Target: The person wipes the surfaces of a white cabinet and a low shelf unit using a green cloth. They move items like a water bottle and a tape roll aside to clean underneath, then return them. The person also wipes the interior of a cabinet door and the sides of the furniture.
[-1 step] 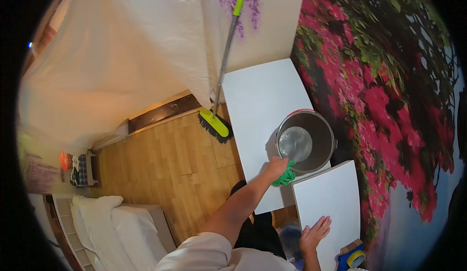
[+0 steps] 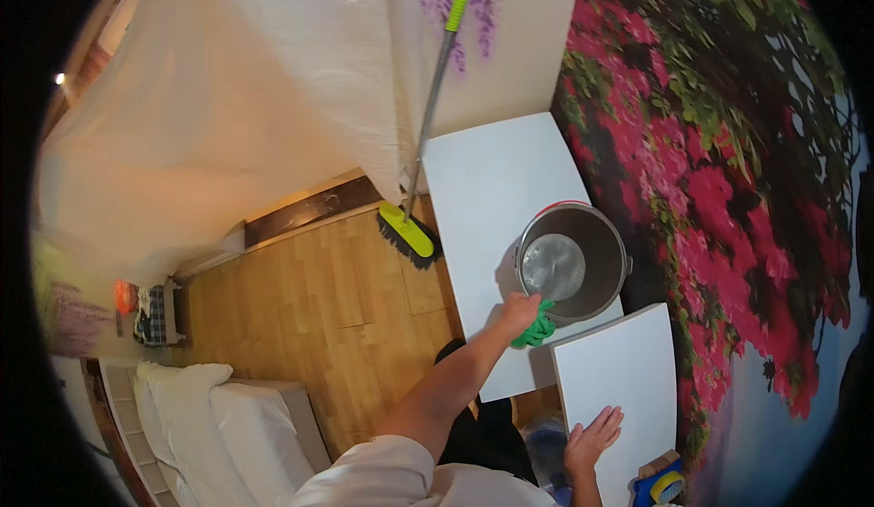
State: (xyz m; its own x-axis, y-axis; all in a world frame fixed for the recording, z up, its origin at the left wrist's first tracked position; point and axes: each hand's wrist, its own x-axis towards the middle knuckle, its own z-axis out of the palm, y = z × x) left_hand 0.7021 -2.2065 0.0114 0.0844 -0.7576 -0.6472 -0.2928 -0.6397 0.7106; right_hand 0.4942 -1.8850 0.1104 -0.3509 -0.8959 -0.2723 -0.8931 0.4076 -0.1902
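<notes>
A grey metal bucket (image 2: 612,243) stands on a white tabletop (image 2: 487,166), its mouth facing me. A round pale patch shows inside; whether it is water or bare bottom, I cannot tell. At the bucket's near left rim, my left hand (image 2: 521,308) is closed round a bunched green cloth (image 2: 535,328). Part of the cloth hangs out below the fingers. My right hand (image 2: 594,435) lies flat on a second white panel (image 2: 619,361), with its fingers stretched out and nothing held.
A green broom (image 2: 410,237) leans beyond the table's left corner. A blue item with a yellow ring (image 2: 665,486) sits at the right panel's near end. White bedding (image 2: 237,425) is at lower left. A flower-painted wall (image 2: 701,207) borders the right side, pale sheeting (image 2: 228,134) the far left.
The view has shifted very slightly, so things appear a little to the right. Both hands keep their places on the cloth and the panel.
</notes>
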